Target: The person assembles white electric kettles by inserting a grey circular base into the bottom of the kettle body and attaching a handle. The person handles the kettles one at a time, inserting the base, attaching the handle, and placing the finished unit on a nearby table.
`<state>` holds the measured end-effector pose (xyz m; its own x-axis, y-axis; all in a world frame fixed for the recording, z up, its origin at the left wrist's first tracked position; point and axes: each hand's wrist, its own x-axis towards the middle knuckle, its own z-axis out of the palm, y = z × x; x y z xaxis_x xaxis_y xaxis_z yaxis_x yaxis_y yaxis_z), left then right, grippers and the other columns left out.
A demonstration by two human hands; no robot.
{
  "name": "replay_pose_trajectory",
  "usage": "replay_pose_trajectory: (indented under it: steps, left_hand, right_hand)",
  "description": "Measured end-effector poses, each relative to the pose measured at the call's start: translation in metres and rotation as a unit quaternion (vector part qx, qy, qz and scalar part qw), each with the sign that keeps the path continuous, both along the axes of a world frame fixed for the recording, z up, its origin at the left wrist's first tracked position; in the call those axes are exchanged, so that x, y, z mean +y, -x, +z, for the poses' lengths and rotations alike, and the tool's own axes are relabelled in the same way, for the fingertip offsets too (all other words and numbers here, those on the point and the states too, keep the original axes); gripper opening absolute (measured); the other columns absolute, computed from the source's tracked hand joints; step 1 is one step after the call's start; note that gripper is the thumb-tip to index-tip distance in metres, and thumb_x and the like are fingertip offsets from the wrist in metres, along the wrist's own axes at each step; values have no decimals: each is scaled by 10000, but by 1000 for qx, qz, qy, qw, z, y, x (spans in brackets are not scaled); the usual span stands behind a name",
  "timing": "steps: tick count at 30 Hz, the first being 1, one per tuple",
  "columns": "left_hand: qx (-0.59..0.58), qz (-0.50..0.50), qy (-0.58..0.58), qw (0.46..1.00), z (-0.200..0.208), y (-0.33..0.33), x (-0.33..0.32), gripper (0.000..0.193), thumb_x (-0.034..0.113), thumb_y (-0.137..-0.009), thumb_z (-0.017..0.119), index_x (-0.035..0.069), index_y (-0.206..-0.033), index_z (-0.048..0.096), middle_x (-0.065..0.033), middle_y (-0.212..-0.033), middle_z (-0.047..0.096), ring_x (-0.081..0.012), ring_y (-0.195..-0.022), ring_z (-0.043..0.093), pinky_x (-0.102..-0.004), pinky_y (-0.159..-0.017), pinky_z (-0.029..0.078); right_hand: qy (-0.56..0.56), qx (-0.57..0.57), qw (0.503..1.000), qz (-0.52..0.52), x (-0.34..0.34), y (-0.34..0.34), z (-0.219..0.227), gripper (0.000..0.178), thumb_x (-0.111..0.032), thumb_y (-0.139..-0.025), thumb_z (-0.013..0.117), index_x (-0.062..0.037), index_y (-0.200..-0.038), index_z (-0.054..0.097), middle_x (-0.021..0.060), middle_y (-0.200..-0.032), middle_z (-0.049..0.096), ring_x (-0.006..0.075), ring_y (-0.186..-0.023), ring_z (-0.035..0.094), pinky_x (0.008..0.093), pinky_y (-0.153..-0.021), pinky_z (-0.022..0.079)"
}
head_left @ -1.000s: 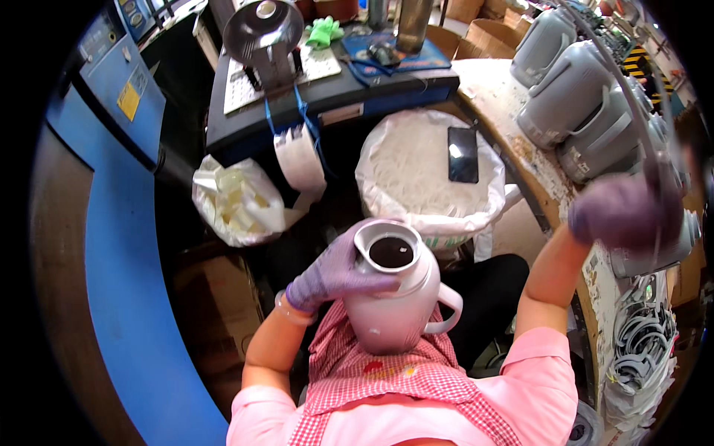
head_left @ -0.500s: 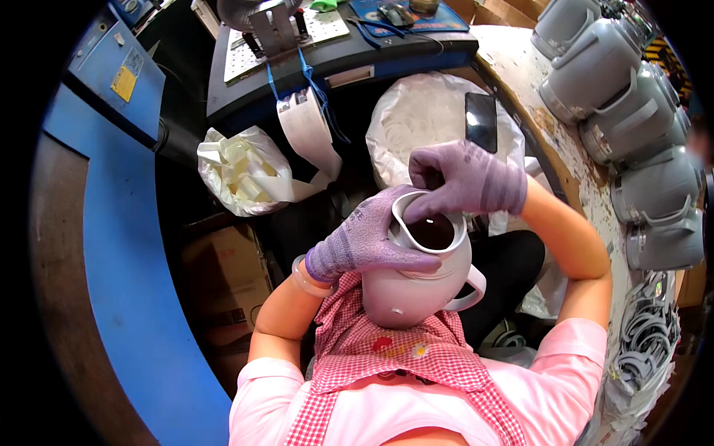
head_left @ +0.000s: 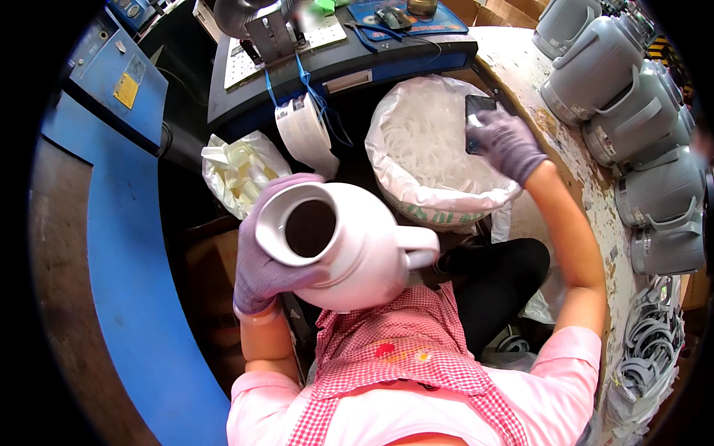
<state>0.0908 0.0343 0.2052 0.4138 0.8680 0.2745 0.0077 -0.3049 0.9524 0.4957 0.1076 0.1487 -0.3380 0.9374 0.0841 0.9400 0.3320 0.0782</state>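
Observation:
My left hand (head_left: 259, 264), in a purple glove, is wrapped round the neck of a pale grey jug (head_left: 364, 249). The jug is tilted over my lap, its wide mouth facing up and left and its handle pointing right. Through the mouth the inside looks dark. My gloved right hand (head_left: 512, 145) is stretched out over the right edge of a white bag (head_left: 454, 201) full of translucent rings (head_left: 428, 137). It overlaps a black phone-like slab (head_left: 474, 110); whether it touches it cannot be made out. Motion smears its fingers.
Several grey jugs (head_left: 595, 67) line the worn bench (head_left: 520, 67) at right, with a bag of grey handles (head_left: 645, 338) below them. Ahead stands a dark desk (head_left: 416, 48) with a hanging label roll (head_left: 303, 130). A scrap bag (head_left: 242, 167) and blue cabinet (head_left: 123, 245) are at left.
My left hand has swung the jug left and up, turning its mouth leftward. My right hand has left the jug's rim and moved up and right to the bag of rings.

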Motion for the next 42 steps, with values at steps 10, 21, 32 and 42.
replay_pose_trajectory:
  steps: [10,21,32,42]
  left_hand:
    - [143,74,-178,971,-55,-21,-11,824,278,-546,966,6,-1234,603,-199,-1333,563,-323,-1199,599,-421,-1037,478]
    - [136,-82,-232,960,-69,-34,-8,743,381,-558,941,63,-1176,679,-144,-1343,565,-337,-1300,541,-527,-1162,281]
    - [216,136,-303,918,-93,-55,-32,871,311,-568,948,2,-1284,561,-217,-1330,581,-383,-1198,581,-471,-1031,469]
    - [202,181,-329,904,-95,-74,-49,770,295,-532,895,13,-1192,617,-190,-1232,629,-386,-1139,603,-524,-1032,438]
  right_hand:
    - [-19,256,953,-162,113,34,-117,267,-284,-915,640,-90,-1070,739,141,-1112,694,354,-1034,662,431,-906,520]
    - [168,490,824,230,-93,110,-7,249,-82,-927,611,-37,-1172,630,203,-1154,658,377,-1056,657,394,-943,517]
    - [203,529,809,155,-126,129,32,383,-23,-890,646,-93,-1266,649,127,-1014,684,298,-899,680,394,-818,539]
    - [110,167,962,184,-123,160,0,114,-106,-843,629,-89,-955,641,111,-942,673,322,-803,691,404,-700,552]
